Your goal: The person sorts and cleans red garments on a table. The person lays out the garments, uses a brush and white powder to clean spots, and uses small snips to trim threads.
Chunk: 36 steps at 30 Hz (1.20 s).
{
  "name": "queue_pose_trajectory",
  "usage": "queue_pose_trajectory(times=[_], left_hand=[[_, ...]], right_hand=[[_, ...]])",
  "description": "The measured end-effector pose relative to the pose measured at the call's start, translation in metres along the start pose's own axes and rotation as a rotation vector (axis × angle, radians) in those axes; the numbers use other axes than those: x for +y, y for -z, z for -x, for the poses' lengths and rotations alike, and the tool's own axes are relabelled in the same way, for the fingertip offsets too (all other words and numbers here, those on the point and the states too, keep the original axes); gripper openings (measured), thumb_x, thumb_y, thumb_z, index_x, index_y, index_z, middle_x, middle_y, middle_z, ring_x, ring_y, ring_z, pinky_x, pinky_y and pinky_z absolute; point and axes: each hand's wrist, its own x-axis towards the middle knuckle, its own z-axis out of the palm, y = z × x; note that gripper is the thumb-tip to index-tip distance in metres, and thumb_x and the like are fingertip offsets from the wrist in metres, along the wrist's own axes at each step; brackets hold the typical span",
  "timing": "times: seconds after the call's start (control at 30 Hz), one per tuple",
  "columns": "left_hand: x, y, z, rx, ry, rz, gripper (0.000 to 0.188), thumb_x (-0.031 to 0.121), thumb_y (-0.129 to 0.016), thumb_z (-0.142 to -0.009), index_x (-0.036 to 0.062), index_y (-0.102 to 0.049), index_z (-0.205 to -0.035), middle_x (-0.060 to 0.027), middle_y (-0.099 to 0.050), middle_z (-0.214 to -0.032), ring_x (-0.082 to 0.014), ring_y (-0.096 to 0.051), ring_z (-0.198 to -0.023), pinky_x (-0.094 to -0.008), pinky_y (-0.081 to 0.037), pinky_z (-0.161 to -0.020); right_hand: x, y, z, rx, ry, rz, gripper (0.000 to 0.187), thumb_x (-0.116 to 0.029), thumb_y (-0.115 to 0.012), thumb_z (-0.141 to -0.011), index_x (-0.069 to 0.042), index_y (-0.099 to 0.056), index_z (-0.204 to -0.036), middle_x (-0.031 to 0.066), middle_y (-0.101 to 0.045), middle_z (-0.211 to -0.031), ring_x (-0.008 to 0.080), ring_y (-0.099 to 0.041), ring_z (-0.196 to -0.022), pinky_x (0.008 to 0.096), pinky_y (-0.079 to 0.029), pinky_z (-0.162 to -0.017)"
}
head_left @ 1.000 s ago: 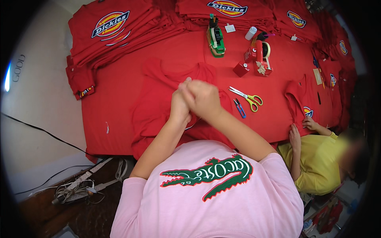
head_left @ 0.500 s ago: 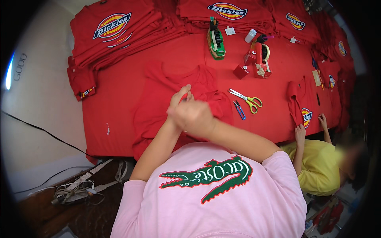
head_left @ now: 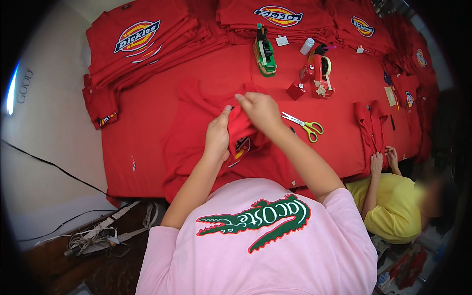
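Note:
A red shirt (head_left: 189, 147) lies bunched on the red-covered table in front of me, part of its printed emblem showing below my hands. My left hand (head_left: 218, 133) is closed on a raised fold of it, thumb uppermost beside a small dark spot on the cloth. Just to the right, my right hand (head_left: 261, 113) pinches the same raised cloth, fingertips hidden in part. Scissors with yellow-green handles (head_left: 310, 130) lie right of my right forearm, blades pointing up-left. My forearm hides most of a small dark tool beside them.
Stacked red shirts (head_left: 147, 54) line the far edge. A green tape dispenser (head_left: 265, 58), a red tape dispenser (head_left: 322, 81), a small red box (head_left: 296, 90) and a white bottle (head_left: 307, 46) stand beyond the scissors. At right, a co-worker's hands (head_left: 377, 161) hold another red shirt (head_left: 369, 128).
My hands were together and blurred; the right has moved up and right, uncovering the emblem. Its forearm now covers the blue snips. The co-worker's shirt is gathered narrower, its emblem out of sight.

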Motion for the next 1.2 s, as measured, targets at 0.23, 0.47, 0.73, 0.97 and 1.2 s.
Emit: queue_pose_trajectory(times=[0.23,0.47,0.73,0.97,1.2], left_hand=[[0.043,0.015,0.004,-0.057,-0.086,-0.197,0.040,0.042,-0.060,-0.108,0.0035,-0.070,-0.103,-0.0074,-0.074,-0.100,-0.0132,-0.069,-0.086,-0.0312,-0.057,-0.080],[0.042,0.028,0.018,-0.243,-0.112,-0.564,0.035,0.031,-0.059,-0.110,-0.0017,-0.071,-0.115,-0.0106,-0.075,-0.109,-0.0153,-0.071,-0.096,-0.0304,-0.058,-0.087],[0.020,0.021,-0.022,-0.347,0.083,0.090,0.049,0.040,-0.054,-0.111,0.0179,-0.047,-0.067,0.0038,-0.045,-0.060,-0.0106,-0.042,-0.052,-0.0304,-0.036,-0.050],[0.011,-0.010,0.012,0.070,0.043,0.142,0.030,0.035,-0.057,-0.108,0.0075,-0.069,-0.113,-0.0066,-0.074,-0.107,-0.0221,-0.074,-0.095,-0.0376,-0.061,-0.082],[-0.008,0.002,-0.003,0.073,0.028,0.115,0.030,0.033,-0.051,-0.110,0.0084,-0.066,-0.119,-0.0057,-0.073,-0.114,-0.0184,-0.071,-0.103,-0.0365,-0.058,-0.089]], right_hand=[[-0.025,0.058,0.007,-0.577,-0.334,-0.540,0.033,-0.032,-0.074,-0.099,0.000,-0.078,-0.106,0.0017,-0.076,-0.096,0.0075,-0.066,-0.094,0.0276,-0.053,-0.086],[-0.010,0.055,0.020,-0.374,-0.235,-0.781,0.034,-0.033,-0.077,-0.096,0.001,-0.076,-0.100,0.0084,-0.074,-0.086,0.0128,-0.066,-0.082,0.0314,-0.054,-0.079],[-0.087,0.008,0.061,0.045,0.591,0.293,0.018,-0.019,-0.071,-0.087,-0.007,-0.060,-0.081,0.0129,-0.063,-0.076,0.0293,-0.066,-0.068,0.0423,-0.053,-0.056],[-0.059,0.004,0.048,0.175,0.338,0.122,0.029,-0.023,-0.068,-0.097,-0.007,-0.053,-0.078,0.0119,-0.057,-0.068,0.0325,-0.064,-0.059,0.0431,-0.050,-0.049],[-0.043,-0.007,0.029,0.177,0.187,0.196,0.029,-0.026,-0.065,-0.099,-0.007,-0.055,-0.079,0.0140,-0.062,-0.068,0.0333,-0.064,-0.057,0.0451,-0.050,-0.048]])
